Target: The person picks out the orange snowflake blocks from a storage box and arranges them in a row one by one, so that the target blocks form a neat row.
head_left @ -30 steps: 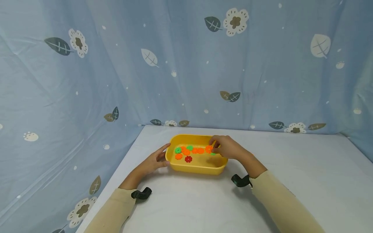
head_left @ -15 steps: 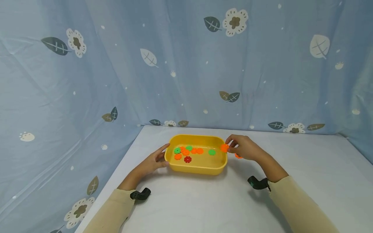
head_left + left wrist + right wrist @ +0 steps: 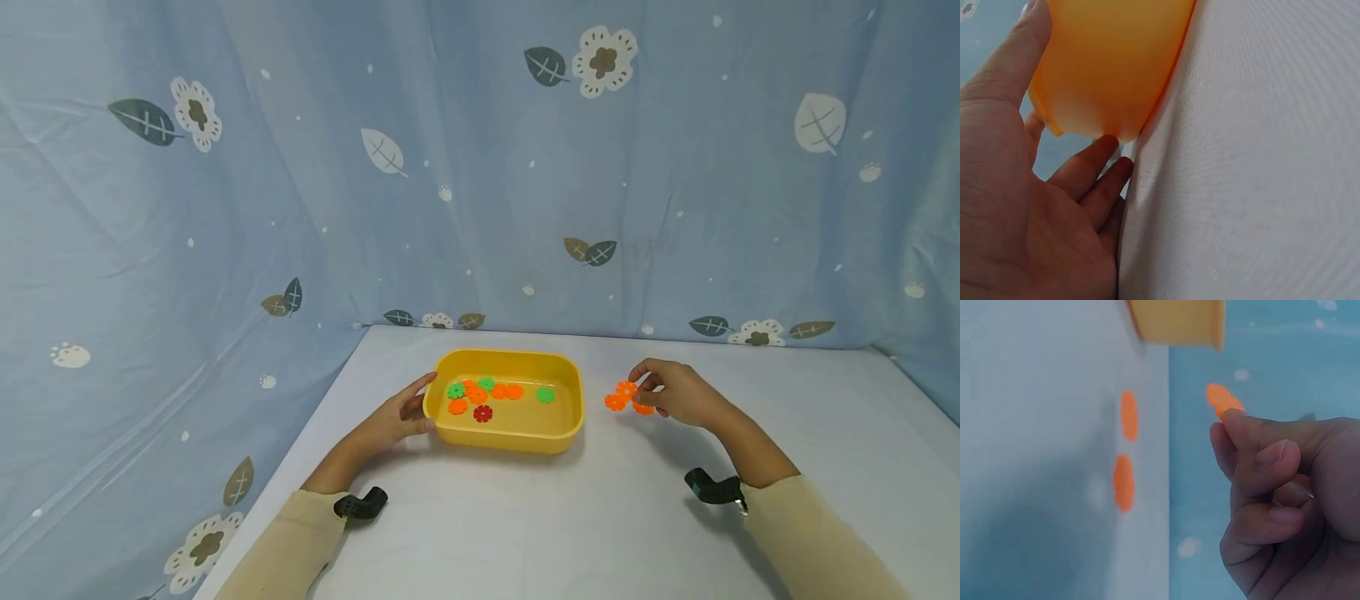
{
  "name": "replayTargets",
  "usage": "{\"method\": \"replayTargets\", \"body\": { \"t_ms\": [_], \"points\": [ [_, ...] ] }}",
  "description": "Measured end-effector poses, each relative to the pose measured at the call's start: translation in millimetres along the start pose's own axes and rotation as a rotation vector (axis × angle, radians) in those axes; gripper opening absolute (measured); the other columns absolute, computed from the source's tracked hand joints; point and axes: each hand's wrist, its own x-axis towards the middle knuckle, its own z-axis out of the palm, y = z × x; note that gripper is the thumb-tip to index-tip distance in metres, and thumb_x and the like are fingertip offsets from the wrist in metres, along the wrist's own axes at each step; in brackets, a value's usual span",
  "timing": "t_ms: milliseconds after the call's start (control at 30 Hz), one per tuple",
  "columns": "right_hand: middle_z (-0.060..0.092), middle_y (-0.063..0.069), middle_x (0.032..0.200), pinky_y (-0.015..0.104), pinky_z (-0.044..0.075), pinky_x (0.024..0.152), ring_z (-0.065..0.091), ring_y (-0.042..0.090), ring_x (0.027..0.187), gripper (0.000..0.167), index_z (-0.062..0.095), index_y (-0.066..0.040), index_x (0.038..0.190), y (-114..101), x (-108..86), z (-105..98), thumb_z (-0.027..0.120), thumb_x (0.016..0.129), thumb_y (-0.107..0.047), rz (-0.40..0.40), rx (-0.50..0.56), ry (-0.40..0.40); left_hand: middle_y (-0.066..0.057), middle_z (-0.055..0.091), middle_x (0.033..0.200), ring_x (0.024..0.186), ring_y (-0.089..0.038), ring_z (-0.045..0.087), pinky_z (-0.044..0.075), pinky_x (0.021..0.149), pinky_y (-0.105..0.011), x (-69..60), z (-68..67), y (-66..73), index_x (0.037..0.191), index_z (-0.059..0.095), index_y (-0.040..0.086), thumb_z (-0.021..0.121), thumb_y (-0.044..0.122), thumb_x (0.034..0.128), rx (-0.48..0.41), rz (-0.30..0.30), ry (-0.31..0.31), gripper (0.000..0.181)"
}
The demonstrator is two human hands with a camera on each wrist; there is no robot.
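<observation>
My left hand [image 3: 392,420] holds the left end of a yellow plastic tray [image 3: 502,437], its thumb and fingers spread against the end wall [image 3: 1107,81]. To the right of the tray, my right hand [image 3: 675,393] pinches an orange flower-shaped plastic disc [image 3: 626,389] between thumb and forefinger. In the right wrist view this disc [image 3: 1217,395] is held above the table, apart from it. Two more orange discs lie beneath, one at the left [image 3: 614,403] and another [image 3: 643,409] partly hidden by my fingers. Inside the tray are several orange discs [image 3: 457,407], green discs [image 3: 545,395] and a red disc [image 3: 483,413].
A white cloth covers the table [image 3: 517,517]. Blue curtain fabric [image 3: 465,167] with leaves and flowers hangs behind and along the left. Black devices are strapped at the left wrist [image 3: 362,503] and right wrist [image 3: 712,487].
My right hand has taken the orange disc out of the tray and carried it right, over the discs on the table. The left hand has stayed at the tray's end.
</observation>
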Motion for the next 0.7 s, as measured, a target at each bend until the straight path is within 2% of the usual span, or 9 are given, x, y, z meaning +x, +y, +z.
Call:
{"method": "replayTargets", "body": {
  "t_ms": [67,233,700],
  "points": [
    [0.063,0.008,0.089,0.032,0.048,0.052,0.052,0.020,0.055,0.025,0.057,-0.001,0.114,6.7,-3.2,-2.3,0.067,0.091,-0.005,0.001,0.007,-0.006,-0.015,0.036,0.152,0.138,-0.031,0.035,0.031,0.108,-0.054,-0.1,0.1,1.0,0.155,0.021,0.036,0.074,0.031,0.0879,0.001,-0.010,-0.003,0.086],
    [0.064,0.012,0.088,0.030,0.045,0.050,0.049,0.020,0.054,0.024,0.058,-0.001,0.113,23.1,-9.8,-7.9,0.066,0.091,-0.005,0.007,0.009,-0.005,-0.014,0.038,0.151,0.137,-0.030,0.038,0.033,0.107,-0.052,-1.0,-0.6,0.2,0.155,0.021,0.036,0.074,0.032,0.0882,-0.011,0.011,-0.004,0.085],
    [0.062,0.007,0.082,0.030,0.045,0.051,0.051,0.020,0.054,0.020,0.060,0.003,0.109,59.6,-14.8,-15.7,0.064,0.091,-0.005,0.100,-0.027,0.020,-0.011,0.038,0.152,0.136,-0.026,0.039,0.032,0.109,-0.047,0.3,-1.1,-1.5,0.154,0.022,0.039,0.073,0.030,0.0890,-0.024,0.005,-0.012,0.083]
  ]
}}
